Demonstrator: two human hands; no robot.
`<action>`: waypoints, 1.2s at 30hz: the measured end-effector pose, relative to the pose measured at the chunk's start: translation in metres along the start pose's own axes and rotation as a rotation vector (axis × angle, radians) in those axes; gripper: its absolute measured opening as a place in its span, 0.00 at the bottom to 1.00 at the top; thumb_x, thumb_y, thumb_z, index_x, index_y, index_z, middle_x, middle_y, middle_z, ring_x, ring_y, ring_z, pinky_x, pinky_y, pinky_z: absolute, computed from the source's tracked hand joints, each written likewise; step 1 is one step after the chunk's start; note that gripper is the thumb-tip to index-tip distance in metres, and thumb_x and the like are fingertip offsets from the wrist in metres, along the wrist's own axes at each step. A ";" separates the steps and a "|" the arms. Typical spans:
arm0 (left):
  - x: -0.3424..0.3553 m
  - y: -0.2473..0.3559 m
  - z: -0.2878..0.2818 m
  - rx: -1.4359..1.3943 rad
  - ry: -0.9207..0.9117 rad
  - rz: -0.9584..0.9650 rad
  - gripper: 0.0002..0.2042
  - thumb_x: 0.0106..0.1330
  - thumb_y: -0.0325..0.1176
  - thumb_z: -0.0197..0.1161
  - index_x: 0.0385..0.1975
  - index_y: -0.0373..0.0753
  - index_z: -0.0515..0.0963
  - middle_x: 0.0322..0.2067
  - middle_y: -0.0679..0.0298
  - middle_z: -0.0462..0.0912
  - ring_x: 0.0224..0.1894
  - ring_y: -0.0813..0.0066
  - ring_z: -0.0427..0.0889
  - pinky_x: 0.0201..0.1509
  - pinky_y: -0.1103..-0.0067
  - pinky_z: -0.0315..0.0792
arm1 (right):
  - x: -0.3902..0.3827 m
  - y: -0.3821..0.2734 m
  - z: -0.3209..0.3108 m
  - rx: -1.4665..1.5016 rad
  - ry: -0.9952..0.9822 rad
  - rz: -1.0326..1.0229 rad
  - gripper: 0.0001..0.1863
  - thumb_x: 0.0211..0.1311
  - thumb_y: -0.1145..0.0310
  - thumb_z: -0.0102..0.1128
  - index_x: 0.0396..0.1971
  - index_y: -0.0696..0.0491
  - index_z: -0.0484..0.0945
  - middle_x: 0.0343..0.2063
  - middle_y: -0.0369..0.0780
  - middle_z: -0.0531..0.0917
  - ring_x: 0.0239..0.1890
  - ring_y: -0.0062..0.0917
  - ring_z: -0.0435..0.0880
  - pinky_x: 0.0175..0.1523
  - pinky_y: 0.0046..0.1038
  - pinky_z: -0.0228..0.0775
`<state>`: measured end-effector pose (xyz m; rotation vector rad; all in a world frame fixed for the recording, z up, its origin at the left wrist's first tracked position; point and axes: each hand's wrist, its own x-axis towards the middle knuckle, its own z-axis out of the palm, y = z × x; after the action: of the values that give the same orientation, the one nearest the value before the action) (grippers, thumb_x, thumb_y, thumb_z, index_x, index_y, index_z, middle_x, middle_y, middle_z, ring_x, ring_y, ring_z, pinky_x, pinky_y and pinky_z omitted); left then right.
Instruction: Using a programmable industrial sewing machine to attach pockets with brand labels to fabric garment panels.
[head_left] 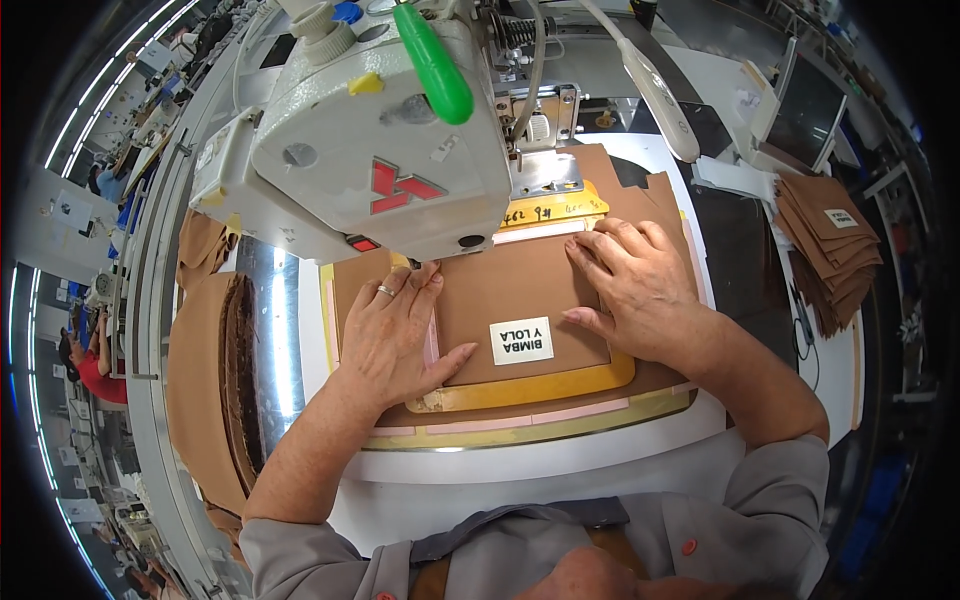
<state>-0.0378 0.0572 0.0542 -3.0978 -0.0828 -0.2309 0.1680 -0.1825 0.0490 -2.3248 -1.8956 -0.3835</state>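
A flat brown panel (480, 285) lies inside a yellow template frame (540, 388), which rests on a larger brown piece (662, 375). Near the panel's lower edge is a small white label (521, 342) with dark print. My left hand (388, 335), a ring on one finger, lies on the panel's left edge, fingers stretched toward the underside of the sewing machine head (380, 140). Fingers spread, my right hand (635, 285) presses on the panel's upper right, beside a white strip (540, 231) at the frame's far bar. The machine head hides the panel's far left corner.
Stacked brown pieces (205, 370) stand at the left; more brown pieces (835, 240) hang at the right. A screen (805, 105) is at the far right. A green handle (435, 65) and a white wand-like device (660, 100) overhang the work area.
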 end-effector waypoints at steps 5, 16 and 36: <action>-0.006 -0.009 -0.002 0.006 -0.022 -0.018 0.36 0.59 0.57 0.67 0.58 0.31 0.77 0.63 0.54 0.77 0.63 0.53 0.74 0.65 0.60 0.66 | 0.005 -0.006 0.000 0.039 -0.040 -0.005 0.39 0.65 0.38 0.60 0.58 0.61 0.79 0.56 0.43 0.79 0.62 0.32 0.72 0.64 0.36 0.62; -0.018 -0.024 -0.002 0.001 0.013 -0.063 0.33 0.58 0.54 0.69 0.56 0.33 0.78 0.62 0.57 0.78 0.62 0.49 0.74 0.65 0.60 0.67 | 0.018 -0.017 0.000 0.064 -0.149 -0.051 0.41 0.65 0.38 0.59 0.59 0.63 0.77 0.60 0.46 0.77 0.65 0.36 0.71 0.69 0.39 0.61; -0.033 -0.046 -0.007 0.106 0.075 -0.091 0.30 0.62 0.56 0.66 0.47 0.30 0.82 0.55 0.54 0.83 0.57 0.52 0.78 0.60 0.62 0.70 | 0.044 -0.038 0.021 0.090 -0.037 -0.161 0.38 0.67 0.39 0.56 0.53 0.64 0.80 0.57 0.45 0.78 0.59 0.32 0.73 0.62 0.36 0.64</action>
<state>-0.0744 0.1016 0.0571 -2.9791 -0.2271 -0.3335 0.1411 -0.1282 0.0381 -2.1453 -2.0792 -0.2658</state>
